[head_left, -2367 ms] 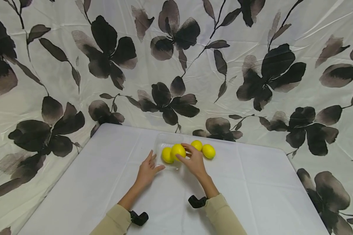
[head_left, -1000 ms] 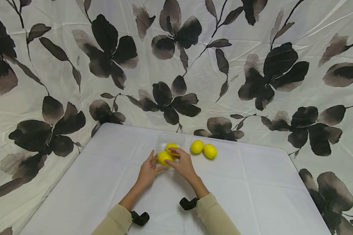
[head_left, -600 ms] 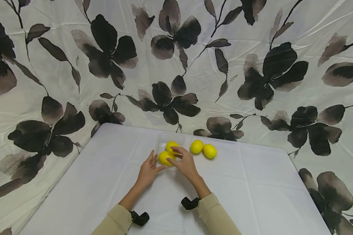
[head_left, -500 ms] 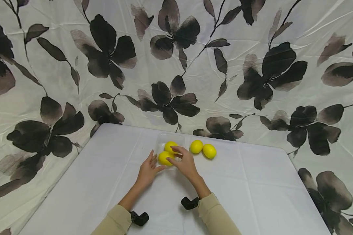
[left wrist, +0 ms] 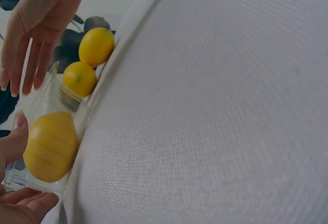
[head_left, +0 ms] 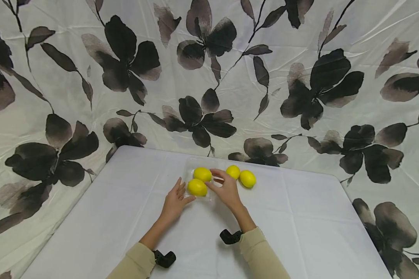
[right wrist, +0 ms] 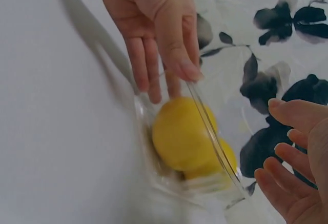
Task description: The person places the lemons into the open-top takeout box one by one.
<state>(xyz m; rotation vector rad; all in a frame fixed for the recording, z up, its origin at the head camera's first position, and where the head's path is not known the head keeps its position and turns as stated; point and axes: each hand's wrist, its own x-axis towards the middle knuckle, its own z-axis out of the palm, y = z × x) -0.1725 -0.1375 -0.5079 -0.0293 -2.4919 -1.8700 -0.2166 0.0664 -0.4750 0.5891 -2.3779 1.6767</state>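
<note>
Two yellow lemons, a nearer one (head_left: 197,187) and a farther one (head_left: 202,174), lie side by side in a clear plastic container (right wrist: 141,142) at the table's far side. My left hand (head_left: 174,201) rests against the container's near left corner, thumb along the front and fairly straight fingers along the side. Just right of these lemons is my right hand (head_left: 227,192), its fingers spread and loosely bent around nothing. In the right wrist view, that hand (right wrist: 294,165) is apart from the container wall. The container's outline is faint in the head view.
Two more lemons, one (head_left: 233,171) partly behind the right hand and another (head_left: 248,178), lie right of the container on the white-covered table (head_left: 300,217). A floral cloth (head_left: 258,89) hangs behind the table's far edge.
My right hand carried a lemon leftward into the container and set it at the front, beside the other. It then let go and drew back right. The left hand stayed by the container.
</note>
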